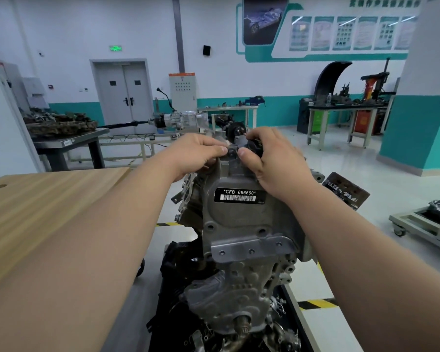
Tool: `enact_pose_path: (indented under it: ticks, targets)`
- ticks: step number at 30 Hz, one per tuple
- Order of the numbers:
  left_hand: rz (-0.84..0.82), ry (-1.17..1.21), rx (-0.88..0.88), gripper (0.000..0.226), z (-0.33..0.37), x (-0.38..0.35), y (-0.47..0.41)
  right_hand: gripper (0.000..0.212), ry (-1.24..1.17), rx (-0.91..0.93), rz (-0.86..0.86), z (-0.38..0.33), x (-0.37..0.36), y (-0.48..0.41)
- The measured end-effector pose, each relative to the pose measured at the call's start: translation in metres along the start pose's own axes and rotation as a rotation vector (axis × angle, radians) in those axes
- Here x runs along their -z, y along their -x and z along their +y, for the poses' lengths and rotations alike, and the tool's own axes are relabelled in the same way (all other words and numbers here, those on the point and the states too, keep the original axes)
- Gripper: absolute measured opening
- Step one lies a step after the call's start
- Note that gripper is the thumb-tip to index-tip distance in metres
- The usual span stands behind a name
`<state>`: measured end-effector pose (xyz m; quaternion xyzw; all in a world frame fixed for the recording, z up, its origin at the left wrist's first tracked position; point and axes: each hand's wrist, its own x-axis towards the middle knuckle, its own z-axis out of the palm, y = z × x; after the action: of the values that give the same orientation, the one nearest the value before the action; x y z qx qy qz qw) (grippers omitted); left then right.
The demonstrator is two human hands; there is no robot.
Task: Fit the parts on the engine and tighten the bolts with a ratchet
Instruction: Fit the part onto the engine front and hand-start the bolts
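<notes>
At the top of the engine (239, 219), on the edge of the casing farthest from the camera, a small dark part (233, 151) sat between two thumbs. The left hand (201, 151) pinched it from one side, fingers curled over the casing's edge. The right hand (267, 158) closed on it from the other, its fingers wrapped over the black body behind. Whether the part was fully seated could not be told, since the hands covered its base. The engine stood upright at the middle of the view, its grey cover facing the camera and carrying a black label (239, 195) that read CFB 666660. Below that were a plate with open bolt holes (252, 250) and, lower down, a stub of shaft (241, 323).

This looked like the fitting step, well short of any tightening, and no ratchet or bolts showed. To do it well, the part probably wanted pressing down square with even force from both thumbs, never rocked in by one corner. Its holes should line up before any bolts go in, and those are best started by finger so the threads do not cross.

A wooden surface (48, 199) lay just to the left of the engine. Yellow and black tape (315, 304) marked the floor beside it, and a gearbox (181, 119) rested on a stand well behind.
</notes>
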<state>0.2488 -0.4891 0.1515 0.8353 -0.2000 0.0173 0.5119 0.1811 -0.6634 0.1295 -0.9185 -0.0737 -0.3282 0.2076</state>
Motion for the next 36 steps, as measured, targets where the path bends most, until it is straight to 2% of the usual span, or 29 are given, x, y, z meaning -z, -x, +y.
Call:
enact_pose_path:
  ticks: [2,6,9,11,14,16,20,25,29,33,36]
  targets:
    - [0.059,0.007,0.021,0.017,-0.003,-0.009,0.004,0.043,-0.004,-0.012,-0.031,-0.002,0.003,0.000]
    - [0.305,0.044,-0.043,0.046,-0.016,-0.045,0.023,0.042,0.031,-0.039,-0.080,-0.008,0.008,0.001]
    - [0.524,0.006,-0.135,0.047,-0.016,-0.070,0.031,0.039,0.166,-0.056,-0.067,-0.018,0.010,0.001]
    - [0.627,0.048,-0.198,0.046,-0.015,-0.071,0.030,0.035,0.327,0.011,-0.026,-0.031,0.009,-0.004]
    - [0.578,0.045,-0.307,0.048,-0.020,-0.067,0.030,0.030,0.541,0.143,-0.079,-0.052,0.007,-0.017]
    - [0.560,0.046,-0.350,0.052,-0.023,-0.065,0.032,0.022,0.597,0.141,-0.149,-0.061,0.010,-0.022]
    - [0.556,0.050,-0.341,0.048,-0.025,-0.066,0.032,0.007,0.669,0.160,-0.159,-0.065,0.011,-0.022]
    - [0.565,0.080,-0.310,0.040,-0.026,-0.067,0.034,0.021,0.769,0.212,-0.131,-0.067,0.008,-0.026]
    - [0.567,0.106,-0.303,0.048,-0.027,-0.068,0.036,0.007,0.864,0.301,-0.128,-0.062,0.009,-0.021]
    - [0.568,0.110,-0.299,0.045,-0.027,-0.068,0.035,0.025,0.919,0.320,-0.106,-0.060,0.009,-0.018]
    - [0.555,0.100,-0.288,0.043,-0.026,-0.067,0.033,0.027,0.892,0.316,-0.128,-0.065,0.008,-0.022]
